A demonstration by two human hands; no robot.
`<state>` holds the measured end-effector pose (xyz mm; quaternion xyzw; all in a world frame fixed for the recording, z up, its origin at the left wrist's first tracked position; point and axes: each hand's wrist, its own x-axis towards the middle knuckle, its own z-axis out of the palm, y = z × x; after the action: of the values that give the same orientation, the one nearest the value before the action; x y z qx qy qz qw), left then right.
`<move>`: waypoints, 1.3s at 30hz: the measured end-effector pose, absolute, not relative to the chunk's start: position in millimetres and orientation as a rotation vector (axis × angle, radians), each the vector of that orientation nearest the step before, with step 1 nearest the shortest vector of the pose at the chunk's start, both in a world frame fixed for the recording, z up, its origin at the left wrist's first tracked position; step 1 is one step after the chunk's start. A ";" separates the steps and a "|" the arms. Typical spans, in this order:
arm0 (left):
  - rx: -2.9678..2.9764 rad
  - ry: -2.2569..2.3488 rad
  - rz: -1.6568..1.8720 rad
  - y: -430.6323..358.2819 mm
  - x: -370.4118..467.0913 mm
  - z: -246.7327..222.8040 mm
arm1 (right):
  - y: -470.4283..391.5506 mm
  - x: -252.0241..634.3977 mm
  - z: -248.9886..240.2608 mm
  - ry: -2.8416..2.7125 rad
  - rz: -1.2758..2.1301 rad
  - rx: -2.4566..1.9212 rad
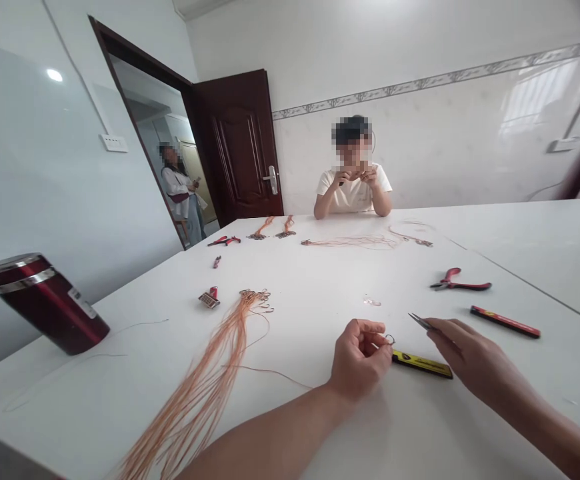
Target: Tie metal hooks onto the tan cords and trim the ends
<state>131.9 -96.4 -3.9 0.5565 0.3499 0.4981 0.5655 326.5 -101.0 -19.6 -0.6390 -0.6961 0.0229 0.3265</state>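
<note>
My left hand is pinched closed on a small dark fish hook, whose curved end sticks up past the fingertips. In my right hand is a pair of metal tweezers, tips pointing left toward the hook but apart from it. Beneath and between the hands lies a slim yellow-and-black case. Left of my left forearm, a long bundle of orange lines runs across the table to a cluster of hooks. One loose orange line passes toward my left forearm.
Red-handled pliers and a red-black case lie at the right. A dark red tumbler stands at the left. Across the white table sits a person, near more line bundles. Another person stands in the doorway.
</note>
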 end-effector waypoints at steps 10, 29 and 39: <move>1.296 0.842 1.162 -99.5 131.5 -1.8 | -105.2 318.1 -21.6 -1.784 0.174 -1.697; 1.322 0.839 1.157 -98.0 131.8 -2.9 | -106.7 314.9 -16.7 -1.748 0.282 -1.750; 1.301 0.824 1.156 -98.6 132.1 -3.4 | -104.9 316.2 -19.7 -1.772 0.249 -1.740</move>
<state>132.1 -98.6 -3.4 0.5546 0.3510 0.4929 0.5711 316.2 -104.9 -19.7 -0.6613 -0.6732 0.0947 0.3172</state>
